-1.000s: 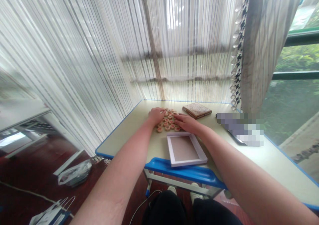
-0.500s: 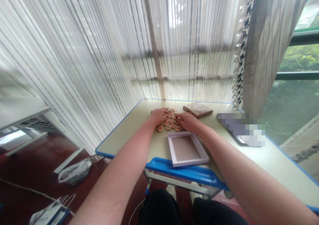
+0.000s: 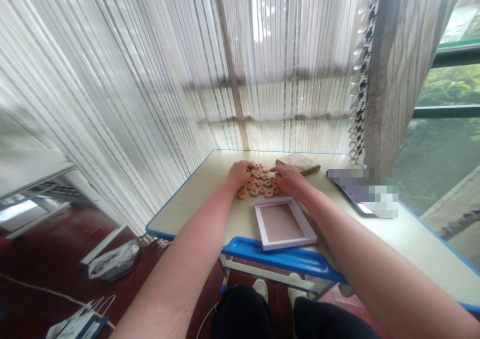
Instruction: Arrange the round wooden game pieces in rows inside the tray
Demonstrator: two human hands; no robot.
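Several round wooden Chinese chess pieces (image 3: pixel 261 183) with red and dark characters lie in a cluster on the table. My left hand (image 3: pixel 240 174) rests at the cluster's left side, its fingers loosely bent and apart over the far left pieces. On the opposite side, my right hand (image 3: pixel 288 180) has its fingers stretched toward the far pieces, touching or just beside them; its palm partly hides pieces at the right. Neither hand visibly lifts a piece. An open shallow white box tray (image 3: pixel 310 234) lies in front of the pieces, near the blue front edge.
Behind my right hand lies a flat patterned box (image 3: pixel 300 162). A dark flat object (image 3: pixel 352 194), partly pixelated, sits at the right of the table (image 3: pixel 195 199). Striped curtains (image 3: pixel 285 99) hang beyond the far edge. Bags (image 3: pixel 114 260) lie on the floor at the left.
My right hand has shifted slightly away from me, to the far right of the cluster, exposing more pieces. My left hand has moved little; its fingers are a bit more bent.
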